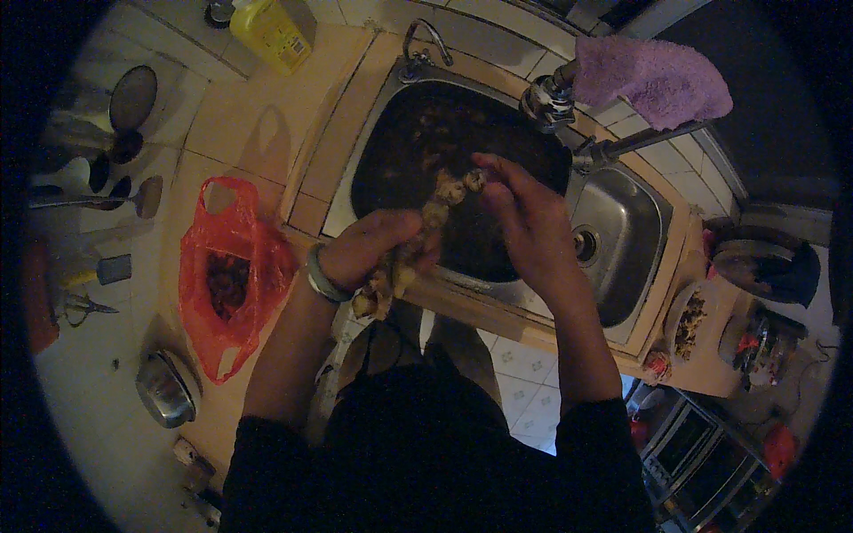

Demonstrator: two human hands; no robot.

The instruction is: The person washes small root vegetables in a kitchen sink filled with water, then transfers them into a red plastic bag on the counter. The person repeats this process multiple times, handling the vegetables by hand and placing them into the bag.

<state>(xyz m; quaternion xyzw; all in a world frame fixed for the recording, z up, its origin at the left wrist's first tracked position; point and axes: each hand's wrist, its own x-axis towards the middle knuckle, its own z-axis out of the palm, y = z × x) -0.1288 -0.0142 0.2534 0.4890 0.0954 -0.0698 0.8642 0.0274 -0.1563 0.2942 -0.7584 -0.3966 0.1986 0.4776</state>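
My left hand (378,249) is closed around a long, knobbly, pale yellowish-brown food piece (449,191) that slants up over the sink; I cannot make out exactly what it is. My right hand (524,231) has its thumb and forefinger at the upper end of that piece, closed on it. Beneath both hands the left sink basin (391,133) holds dark water with bits in it. A smaller steel basin (631,249) with a drain sits to the right.
An open red plastic bag (204,311) with dark contents and a steel bowl (169,386) are at left. A yellow bottle (271,35) stands behind. Utensils (133,98) hang left. A faucet (418,62), pink towel (649,80) and tray of scraps (689,324) surround the sinks.
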